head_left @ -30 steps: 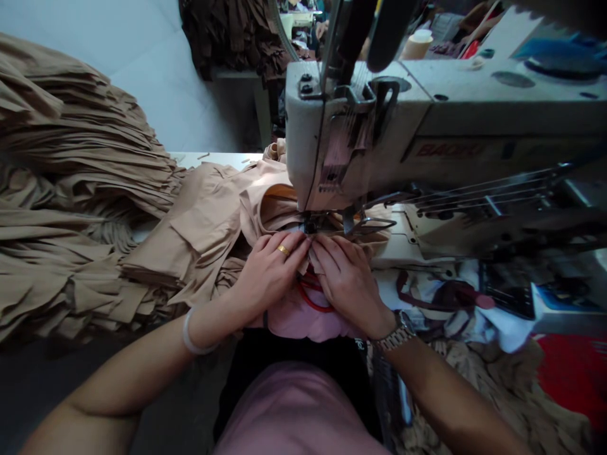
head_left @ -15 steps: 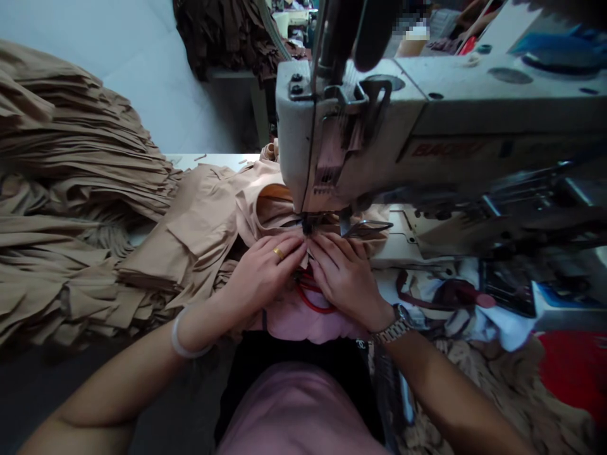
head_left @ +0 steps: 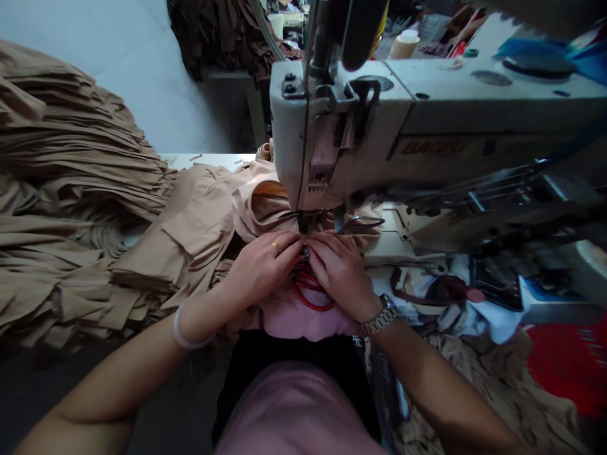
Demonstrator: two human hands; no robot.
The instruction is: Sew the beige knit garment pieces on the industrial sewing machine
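A beige garment piece (head_left: 244, 202) lies under the needle area of a white sewing machine (head_left: 289, 139), its folded opening curling up to the left of the presser foot (head_left: 303, 222). My left hand (head_left: 260, 265), with a gold ring, grips the cloth's near edge just in front of the foot. Beside it, my right hand (head_left: 339, 272) pinches the same edge, thumb tucked under. The fingertips of both hands almost meet. Much of the cloth between them is covered by my fingers. Red rings (head_left: 315, 303) show below my hands.
Stacked beige cut pieces (head_left: 85, 139) fill the left side. A dark phone-like device (head_left: 496, 284) and white cloth scraps (head_left: 502, 319) lie at right, near a red item (head_left: 564, 360). Behind the machine stand a thread cone (head_left: 404, 45) and a heap of brown cloth (head_left: 213, 38).
The view has shifted slightly, so the machine appears a little farther left. My hands stay at the presser foot; the bit of cloth showing between my fingertips is now hardly visible.
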